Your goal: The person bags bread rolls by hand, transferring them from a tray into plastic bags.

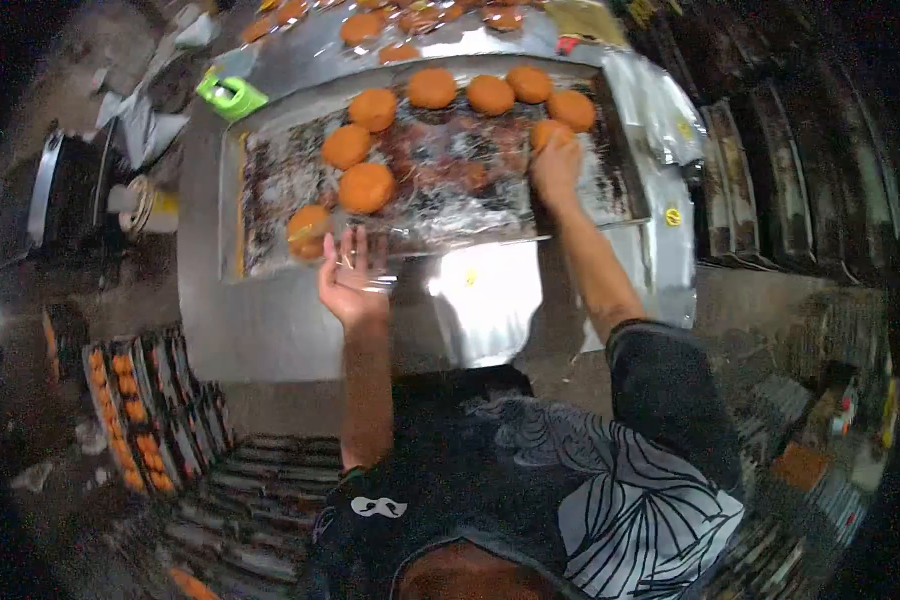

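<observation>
On a large worn metal tray (630, 190) lie several round orange-brown buns (367, 188). My right hand (558, 172) reaches over the tray's right side, its fingers closed on a bun (549, 134) there. Palm up at the front left edge is my left hand (353, 275), fingers stretched and apart. Clear plastic film (375, 270) shows across those fingers. Just above and left of them, another bun (309, 232) with a shiny surface sits at the tray's corner.
The tray stands on a metal table (260, 340). Wrapped buns (400, 22) lie along its far side, near a green container (232, 97). Clear plastic bags (495, 300) lie at the front. Stacked trays (760, 180) stand right; bun-filled trays (135, 415) sit lower left.
</observation>
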Demonstrator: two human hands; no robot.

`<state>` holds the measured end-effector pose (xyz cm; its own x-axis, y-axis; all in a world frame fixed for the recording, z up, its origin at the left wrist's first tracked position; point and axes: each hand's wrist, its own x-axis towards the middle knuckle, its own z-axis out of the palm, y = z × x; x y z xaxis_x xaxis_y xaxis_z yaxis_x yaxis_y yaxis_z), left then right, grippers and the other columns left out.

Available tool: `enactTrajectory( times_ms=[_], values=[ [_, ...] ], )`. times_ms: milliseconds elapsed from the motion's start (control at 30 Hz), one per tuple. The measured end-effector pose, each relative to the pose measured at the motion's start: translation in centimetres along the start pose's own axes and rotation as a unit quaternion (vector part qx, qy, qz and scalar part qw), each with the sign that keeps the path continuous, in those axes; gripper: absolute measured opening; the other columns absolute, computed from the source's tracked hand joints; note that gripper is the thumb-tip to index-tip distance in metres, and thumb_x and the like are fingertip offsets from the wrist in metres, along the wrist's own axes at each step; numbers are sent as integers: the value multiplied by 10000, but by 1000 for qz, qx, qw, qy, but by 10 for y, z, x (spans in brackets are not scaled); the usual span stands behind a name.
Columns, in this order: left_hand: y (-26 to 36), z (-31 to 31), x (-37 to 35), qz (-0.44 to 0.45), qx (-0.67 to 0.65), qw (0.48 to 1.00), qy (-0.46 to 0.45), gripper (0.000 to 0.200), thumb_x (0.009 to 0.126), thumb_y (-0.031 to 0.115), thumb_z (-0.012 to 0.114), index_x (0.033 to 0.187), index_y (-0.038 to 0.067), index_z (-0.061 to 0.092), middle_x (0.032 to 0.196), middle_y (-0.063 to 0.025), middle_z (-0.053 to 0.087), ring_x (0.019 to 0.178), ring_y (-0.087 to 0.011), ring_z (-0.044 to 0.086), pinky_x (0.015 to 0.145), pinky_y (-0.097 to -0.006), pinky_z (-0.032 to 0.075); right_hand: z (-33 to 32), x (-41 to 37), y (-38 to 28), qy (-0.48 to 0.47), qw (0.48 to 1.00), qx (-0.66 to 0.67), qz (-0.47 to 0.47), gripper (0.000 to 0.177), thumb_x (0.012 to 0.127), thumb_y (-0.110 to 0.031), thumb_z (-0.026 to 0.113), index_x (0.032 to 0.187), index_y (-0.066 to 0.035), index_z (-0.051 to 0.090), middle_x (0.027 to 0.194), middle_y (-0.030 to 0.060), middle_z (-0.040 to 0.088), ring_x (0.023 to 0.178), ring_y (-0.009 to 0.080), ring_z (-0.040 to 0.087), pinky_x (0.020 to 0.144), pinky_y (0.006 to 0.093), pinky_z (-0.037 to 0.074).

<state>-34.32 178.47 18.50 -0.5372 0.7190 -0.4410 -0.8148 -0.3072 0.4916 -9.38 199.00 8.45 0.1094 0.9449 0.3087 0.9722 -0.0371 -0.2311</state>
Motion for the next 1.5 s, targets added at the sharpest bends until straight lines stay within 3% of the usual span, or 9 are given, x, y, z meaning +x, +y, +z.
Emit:
enactTrajectory(
  times_ms=[267,467,667,767,900,967,1133,1167,1500],
  values=[
    [-9,-1,0,38,-97,993,-54,453,725,282,425,1132,90,378,1207,-165,381,1134,-338,357,909,-522,329,-114,-149,-124,104,831,365,-407,392,598,-165,632,978,-103,560,1057,103,515,928,273,506,711,368,405],
    [-18,-2,-33,-86,36,959,-268,557,793,419,325,1244,93,323,1185,-174,422,1068,-316,422,890,-460,348,-155,-177,-125,-29,877,353,-324,456,603,-159,643,1036,-86,524,1089,107,508,909,294,518,745,394,420],
    [3,13,-55,-185,112,971,-106,524,809,463,406,1104,31,435,973,-111,528,895,-223,516,751,-317,429,-147,-189,-140,112,867,451,-180,484,643,-257,643,1034,-17,488,958,153,528,852,340,507,760,402,423],
    [-26,-38,-61,-225,190,935,-197,213,799,193,563,939,44,507,877,-54,555,783,-174,550,718,-267,465,-117,-151,-110,-141,852,492,-110,246,744,-224,590,872,-14,590,751,142,603,650,228,583,623,317,466],
    [-62,-91,-55,204,694,475,-501,251,662,74,682,836,42,504,806,-71,543,741,-171,512,693,-301,428,-173,-46,-144,87,900,415,-100,196,764,-131,533,892,12,573,813,180,583,753,309,562,684,334,446],
    [-86,-138,-41,234,679,387,-578,194,700,126,641,824,31,526,778,-90,550,725,-184,519,671,-324,435,-172,-45,-155,84,890,408,-186,360,735,-149,568,1044,14,479,989,221,510,898,346,495,784,373,394],
    [-100,-188,25,63,746,451,-485,196,795,193,547,856,8,576,743,-80,583,693,-175,536,631,-313,450,-144,-209,-73,-460,811,338,-130,222,755,-215,588,840,-10,588,777,136,596,709,234,560,658,341,435],
    [-64,-138,3,-103,610,632,-466,202,825,186,523,884,1,579,806,-61,594,721,-150,542,668,-276,446,-114,-248,-47,-479,781,362,-168,204,750,-210,600,814,-16,601,730,105,607,660,185,561,613,311,445],
    [-87,-97,-45,-205,480,734,-435,221,672,51,646,874,-25,597,683,-29,568,624,-94,500,581,-242,426,-164,-259,-33,-217,923,316,-15,225,839,-188,461,729,1,406,557,143,528,499,260,547,470,359,411]
  ],
)
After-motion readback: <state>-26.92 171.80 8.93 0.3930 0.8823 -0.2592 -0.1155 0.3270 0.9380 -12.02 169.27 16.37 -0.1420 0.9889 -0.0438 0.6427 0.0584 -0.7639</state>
